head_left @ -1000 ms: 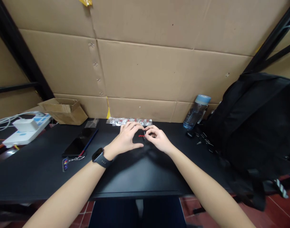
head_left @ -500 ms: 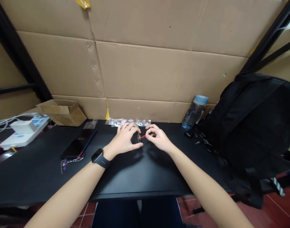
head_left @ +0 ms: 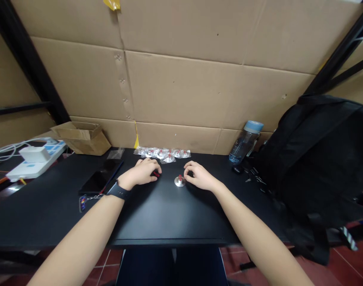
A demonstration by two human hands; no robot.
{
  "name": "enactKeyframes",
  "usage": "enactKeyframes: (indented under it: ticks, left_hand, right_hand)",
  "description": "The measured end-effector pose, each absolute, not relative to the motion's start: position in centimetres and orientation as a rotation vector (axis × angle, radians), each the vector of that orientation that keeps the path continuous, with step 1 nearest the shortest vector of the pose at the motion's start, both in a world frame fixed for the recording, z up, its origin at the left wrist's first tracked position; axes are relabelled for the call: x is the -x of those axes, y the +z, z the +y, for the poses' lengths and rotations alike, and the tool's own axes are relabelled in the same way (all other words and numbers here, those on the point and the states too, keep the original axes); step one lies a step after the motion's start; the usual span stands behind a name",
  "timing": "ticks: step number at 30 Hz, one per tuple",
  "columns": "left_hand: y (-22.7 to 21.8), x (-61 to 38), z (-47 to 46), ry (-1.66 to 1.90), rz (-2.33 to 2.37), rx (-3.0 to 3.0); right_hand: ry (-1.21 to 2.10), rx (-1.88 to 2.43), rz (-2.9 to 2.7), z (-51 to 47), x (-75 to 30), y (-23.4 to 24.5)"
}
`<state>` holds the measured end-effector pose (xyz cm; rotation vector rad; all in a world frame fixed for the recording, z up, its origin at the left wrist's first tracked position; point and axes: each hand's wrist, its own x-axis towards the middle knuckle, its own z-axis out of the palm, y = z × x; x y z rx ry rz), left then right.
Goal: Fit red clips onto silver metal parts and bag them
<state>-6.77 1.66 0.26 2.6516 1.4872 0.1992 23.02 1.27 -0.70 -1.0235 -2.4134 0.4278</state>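
A shiny silver disc with a short red piece standing at its centre lies on the black table. Just to its right is my right hand, fingers curled and slightly apart; the thumb and index tips are close to the disc's rim, and I cannot tell if they touch it. Farther left, my left hand, with a dark watch on the wrist, has a small red piece between thumb and fingers. Its shape is partly hidden. Behind the hands, several similar silver discs in clear wrappers lie in a row.
On the left are a phone, a keychain, a cardboard box and a white power strip. A water bottle and black backpack stand on the right. A cardboard wall closes off the back.
The silver disc, held up between both hands before, now lies on the table. My left hand has moved left, away from it, with a red piece at its fingers. My right hand stays nearby.
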Motion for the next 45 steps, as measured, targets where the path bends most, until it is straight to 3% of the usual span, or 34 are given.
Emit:
enactKeyframes:
  ticks: [9, 20, 32, 45]
  left_hand:
    - [-0.6, 6.7, 2.4, 0.204, 1.533, -2.611]
    - [-1.3, 5.4, 2.2, 0.344, 1.440, -2.625]
    - [-0.3, 4.2, 1.9, 0.726, 1.222, -2.629]
    - [-0.1, 4.0, 1.8, 0.702, 1.239, -2.677]
  right_hand:
    - [0.476, 1.322, -2.624, 3.0, -27.7, 0.0]
    - [0.738, 1.270, -2.518, 3.6, -27.8, -0.3]
    - [0.706, 1.354, -2.565, 3.5, -27.5, -0.4]
    - [0.621, 1.204, -2.597, 3.0, -27.8, 0.2]
